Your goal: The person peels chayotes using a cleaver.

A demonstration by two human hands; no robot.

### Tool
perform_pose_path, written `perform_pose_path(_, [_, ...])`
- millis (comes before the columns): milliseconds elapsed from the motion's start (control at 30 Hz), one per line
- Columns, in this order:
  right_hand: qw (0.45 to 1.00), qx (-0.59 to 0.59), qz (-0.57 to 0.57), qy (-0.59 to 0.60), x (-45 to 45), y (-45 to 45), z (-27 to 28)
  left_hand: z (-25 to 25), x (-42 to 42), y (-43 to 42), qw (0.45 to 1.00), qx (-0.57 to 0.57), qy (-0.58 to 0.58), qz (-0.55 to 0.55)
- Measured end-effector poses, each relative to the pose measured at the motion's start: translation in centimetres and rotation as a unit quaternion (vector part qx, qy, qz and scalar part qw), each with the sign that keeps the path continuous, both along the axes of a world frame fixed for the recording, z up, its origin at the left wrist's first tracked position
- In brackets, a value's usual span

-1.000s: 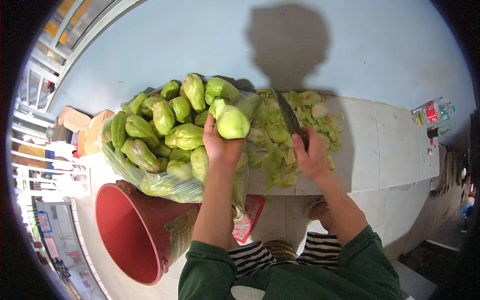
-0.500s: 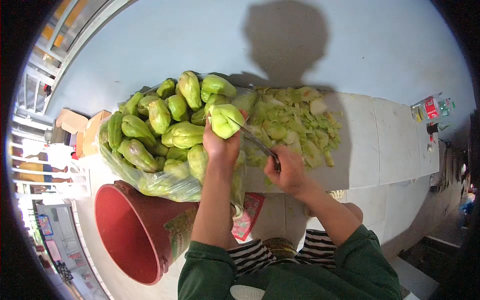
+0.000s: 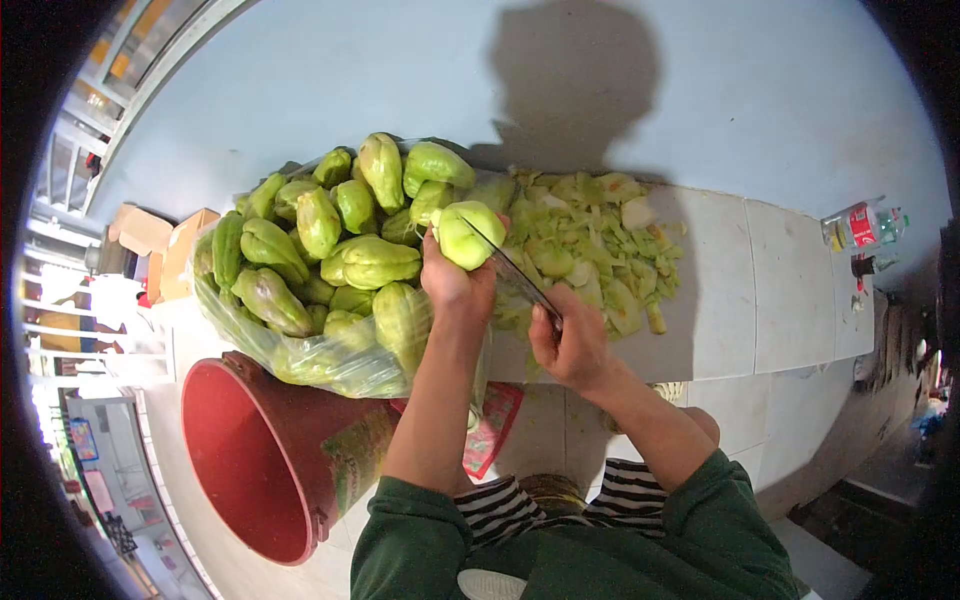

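Note:
A pale green peeled chayote [image 3: 468, 238] rests in my left hand [image 3: 455, 285], with the fingers wrapped around it from below and behind. My right hand [image 3: 575, 345] grips a knife [image 3: 528, 283] by its handle, and the dark blade points up and left. Its tip end lies against the top of the chayote; how deep it cuts I cannot tell. Left of my hands, a clear plastic bag [image 3: 345, 372] holds several whole green chayotes [image 3: 375, 263]. Under and beyond the knife, peelings [image 3: 600, 250] are spread over the tiled ledge [image 3: 725, 290].
A red bucket [image 3: 245, 460] lies tipped below the bag, near a red patterned cloth [image 3: 492, 430]. Plastic bottles [image 3: 868, 226] lie at the ledge's right end. A cardboard box [image 3: 182, 255] stands at the left. The blue wall [image 3: 330, 75] runs behind the ledge.
My left hand and the chayote have shifted slightly right and down. My right hand has come slightly right, with the blade still against the chayote.

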State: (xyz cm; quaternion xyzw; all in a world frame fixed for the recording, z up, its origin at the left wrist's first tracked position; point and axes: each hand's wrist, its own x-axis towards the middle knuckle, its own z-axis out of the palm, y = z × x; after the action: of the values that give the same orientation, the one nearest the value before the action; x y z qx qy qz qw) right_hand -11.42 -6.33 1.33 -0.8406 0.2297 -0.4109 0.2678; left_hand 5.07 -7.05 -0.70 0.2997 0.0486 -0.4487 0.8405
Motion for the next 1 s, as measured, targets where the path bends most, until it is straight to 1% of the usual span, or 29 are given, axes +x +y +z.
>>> perform_pose_path(133, [0.999, -0.035, -0.034, -0.015, 0.6, 0.2, -0.1, 0.6, -1.0, -0.2, 1.000, -0.002, -0.015, 0.021])
perform_pose_path(200, [0.998, 0.033, -0.053, 0.009, 0.8, 0.2, -0.6, 0.3, -1.1, -0.1, 0.999, 0.003, -0.028, 0.021])
perform_pose_path(267, [0.998, 0.033, -0.050, 0.016, 0.7, 0.2, -0.3, -0.2, -0.9, -0.2, 0.999, 0.008, -0.039, 0.023])
perform_pose_path(333, [0.998, 0.033, -0.048, 0.022, 0.6, 0.2, -0.1, -0.6, -0.2, -0.2, 0.999, -0.044, -0.004, 0.004])
perform_pose_path(367, [0.998, 0.029, -0.053, 0.020, 0.5, 0.2, -0.1, -0.7, 0.5, 0.0, 0.999, -0.044, -0.003, 0.004])
perform_pose_path(433, [0.998, 0.026, -0.057, 0.018, 0.2, 0.2, 0.1, -0.3, 1.7, 0.5, 0.996, -0.032, 0.004, -0.077])
perform_pose_path(467, [0.998, 0.013, -0.050, 0.026, -0.1, 0.2, 0.3, -0.2, 1.8, 0.5, 0.997, -0.033, 0.004, -0.076])
perform_pose_path(533, [0.999, 0.002, -0.041, 0.034, -0.3, 0.6, 0.3, 0.6, 2.0, 0.7, 0.996, 0.065, -0.022, -0.049])
perform_pose_path(567, [0.998, 0.016, -0.036, 0.047, -0.4, 1.0, 0.1, 0.4, 2.0, 0.9, 0.996, 0.066, -0.022, -0.047])
perform_pose_path(633, [0.997, 0.031, -0.028, 0.062, -0.4, 1.3, -0.2, 0.1, 2.1, 1.2, 0.994, 0.051, -0.084, -0.056])
perform_pose_path(767, [0.998, -0.021, -0.043, 0.031, -0.4, 1.3, -0.5, 0.8, 1.6, 1.0, 0.992, 0.038, -0.103, -0.059])
perform_pose_path(833, [0.998, -0.043, -0.040, 0.026, -0.5, 1.3, -0.6, 1.6, 1.0, 0.8, 0.997, 0.000, 0.021, -0.076])
perform_pose_path(867, [0.998, -0.044, -0.029, 0.017, -0.6, 1.3, -1.0, 2.0, 0.9, 0.9, 0.997, -0.001, 0.022, -0.075])
perform_pose_path(933, [0.999, -0.047, -0.016, 0.007, -0.7, 1.4, -1.1, 2.4, 0.9, 1.2, 0.994, -0.010, -0.047, -0.098])
perform_pose_path(967, [0.999, -0.042, -0.015, 0.011, -0.7, 1.5, -1.0, 2.2, 1.2, 1.2, 0.994, -0.011, -0.047, -0.097])
perform_pose_path(1000, [0.999, -0.037, -0.014, 0.015, -0.7, 1.6, -0.9, 2.1, 1.7, 1.2, 0.990, -0.019, -0.111, -0.089])
